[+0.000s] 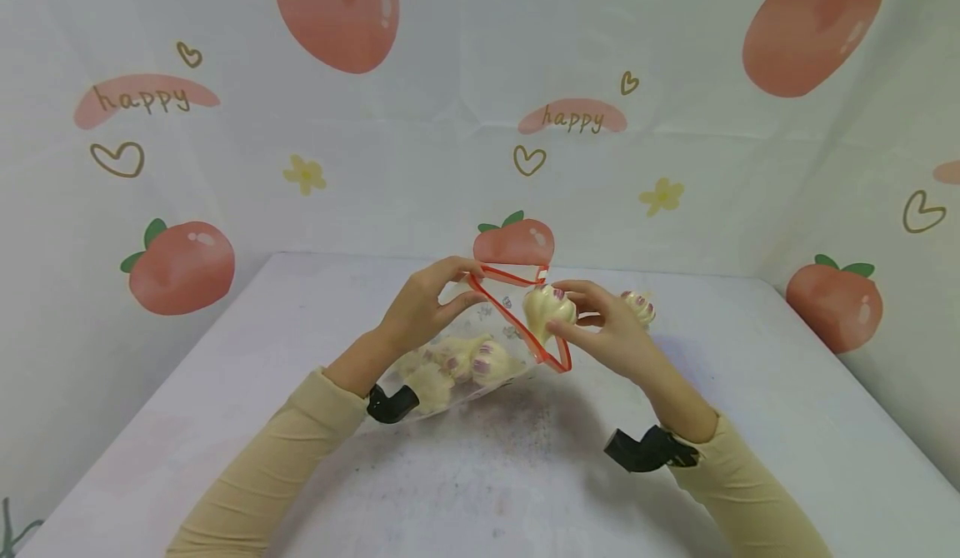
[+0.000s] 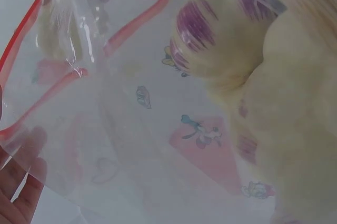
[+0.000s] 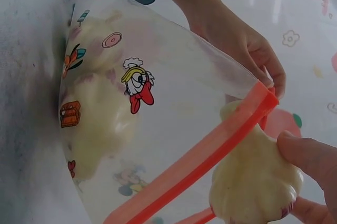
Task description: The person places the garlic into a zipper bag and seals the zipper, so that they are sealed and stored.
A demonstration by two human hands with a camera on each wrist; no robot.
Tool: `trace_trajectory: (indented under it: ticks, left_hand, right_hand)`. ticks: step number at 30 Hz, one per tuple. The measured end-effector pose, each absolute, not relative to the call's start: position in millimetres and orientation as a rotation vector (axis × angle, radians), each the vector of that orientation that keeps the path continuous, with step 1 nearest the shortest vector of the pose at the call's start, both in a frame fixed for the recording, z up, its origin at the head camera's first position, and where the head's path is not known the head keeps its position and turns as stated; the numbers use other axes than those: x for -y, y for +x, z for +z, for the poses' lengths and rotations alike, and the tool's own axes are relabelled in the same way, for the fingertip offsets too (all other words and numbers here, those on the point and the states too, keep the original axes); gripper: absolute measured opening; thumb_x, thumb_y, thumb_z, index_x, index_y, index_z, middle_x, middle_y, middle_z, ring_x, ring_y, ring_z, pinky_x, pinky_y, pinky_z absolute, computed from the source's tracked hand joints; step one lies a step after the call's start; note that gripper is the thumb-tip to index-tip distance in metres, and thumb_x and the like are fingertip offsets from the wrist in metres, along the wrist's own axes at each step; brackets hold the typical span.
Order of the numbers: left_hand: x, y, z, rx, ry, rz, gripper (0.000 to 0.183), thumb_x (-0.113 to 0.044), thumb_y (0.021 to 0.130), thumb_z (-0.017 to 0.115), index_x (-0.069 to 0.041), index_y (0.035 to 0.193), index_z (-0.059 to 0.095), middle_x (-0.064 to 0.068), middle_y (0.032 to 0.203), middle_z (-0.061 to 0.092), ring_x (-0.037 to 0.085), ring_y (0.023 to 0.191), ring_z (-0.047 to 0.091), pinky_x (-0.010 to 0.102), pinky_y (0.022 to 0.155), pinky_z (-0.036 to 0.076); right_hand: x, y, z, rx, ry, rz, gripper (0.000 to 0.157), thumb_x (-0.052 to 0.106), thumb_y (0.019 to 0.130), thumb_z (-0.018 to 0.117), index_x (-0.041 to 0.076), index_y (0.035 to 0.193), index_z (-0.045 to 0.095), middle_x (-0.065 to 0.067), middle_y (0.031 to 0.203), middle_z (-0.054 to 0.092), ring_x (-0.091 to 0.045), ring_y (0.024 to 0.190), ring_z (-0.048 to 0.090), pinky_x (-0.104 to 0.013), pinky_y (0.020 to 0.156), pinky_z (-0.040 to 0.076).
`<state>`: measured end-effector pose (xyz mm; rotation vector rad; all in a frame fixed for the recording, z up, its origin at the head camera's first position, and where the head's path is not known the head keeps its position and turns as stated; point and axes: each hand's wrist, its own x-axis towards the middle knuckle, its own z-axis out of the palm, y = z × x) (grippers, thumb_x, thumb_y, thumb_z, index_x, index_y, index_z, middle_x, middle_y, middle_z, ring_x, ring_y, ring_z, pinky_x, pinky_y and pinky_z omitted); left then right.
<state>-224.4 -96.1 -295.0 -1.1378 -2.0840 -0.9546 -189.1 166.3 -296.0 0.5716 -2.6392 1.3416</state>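
Observation:
A clear zip bag (image 3: 174, 134) with red edging and cartoon prints has its mouth spread apart. My left hand (image 1: 418, 312) pinches the bag's red rim at the upper left. Several garlic bulbs (image 1: 491, 361), cream with purple streaks, lie low inside the bag; the left wrist view has one bulb (image 2: 218, 32) up close through the plastic. With thumb and fingers, my right hand (image 1: 611, 335) grips another garlic bulb (image 1: 549, 311) at the mouth. In the right wrist view this held bulb (image 3: 258, 182) partly overlaps the red rim, its stem end toward the bag.
One more garlic bulb (image 1: 640, 309) sits on the table behind my right hand, partly hidden by it. The pale table (image 1: 480, 483) runs back to a white curtain (image 1: 427, 166) printed with fruit and hearts. Black wrist mounts (image 1: 645, 450) jut from both sleeves.

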Motion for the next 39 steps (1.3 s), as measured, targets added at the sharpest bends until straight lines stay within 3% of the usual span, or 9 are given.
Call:
trace_trajectory:
  ticks: [4,15,25,34,39]
  left_hand:
    - [95.8,-224.5,-295.5,2.085,-1.134,-0.953,0.03,-0.008,0.078,0.074,-0.001,0.104,0.06,0.01,0.1,0.066,0.023,0.093,0.064,0.035,0.084,0.055]
    - [95.3,-225.3,-295.6,2.106,-1.122,-0.955,0.03,-0.009,0.078,0.074,-0.001,0.103,0.06,0.011,0.099,0.066,0.023,0.093,0.065,0.036,0.085,0.055]
    - [95.4,-223.7,-295.3,2.111,-1.12,-0.958,0.031,-0.009,0.078,0.073,-0.001,0.105,0.06,0.01,0.1,0.065,0.023,0.093,0.064,0.037,0.085,0.054]
    - [95.4,-223.7,-295.3,2.094,-1.139,-0.953,0.03,-0.007,0.077,0.074,-0.001,0.103,0.059,0.01,0.099,0.065,0.023,0.093,0.064,0.036,0.086,0.054]
    - [95.5,-223.5,-295.2,2.087,-1.144,-0.954,0.03,-0.008,0.078,0.074,-0.001,0.104,0.059,0.011,0.1,0.065,0.023,0.093,0.064,0.037,0.086,0.054]
  right_hand:
    - [-163.8,-190.0,-297.3,2.628,0.6,1.353,0.046,0.018,0.083,0.071,0.013,0.125,0.054,-0.016,0.113,0.065,-0.024,0.096,0.063,-0.028,0.084,0.052]
    - [-157.0,-190.8,-298.4,2.637,0.652,1.364,0.048,0.015,0.082,0.072,0.011,0.126,0.053,-0.018,0.114,0.063,-0.025,0.097,0.062,-0.04,0.087,0.053]
    - [-152.5,-194.6,-304.1,2.631,0.705,1.338,0.043,0.012,0.083,0.07,0.009,0.124,0.055,-0.019,0.117,0.064,-0.024,0.095,0.061,-0.036,0.083,0.053]
    - [-146.6,-197.4,-306.3,2.632,0.751,1.404,0.041,0.009,0.085,0.067,0.008,0.124,0.055,-0.019,0.114,0.065,-0.024,0.096,0.06,-0.022,0.077,0.052]
    - [-144.5,-197.9,-306.9,2.638,0.766,1.417,0.042,0.006,0.085,0.065,0.007,0.126,0.054,-0.021,0.117,0.063,-0.026,0.098,0.061,-0.02,0.077,0.053]
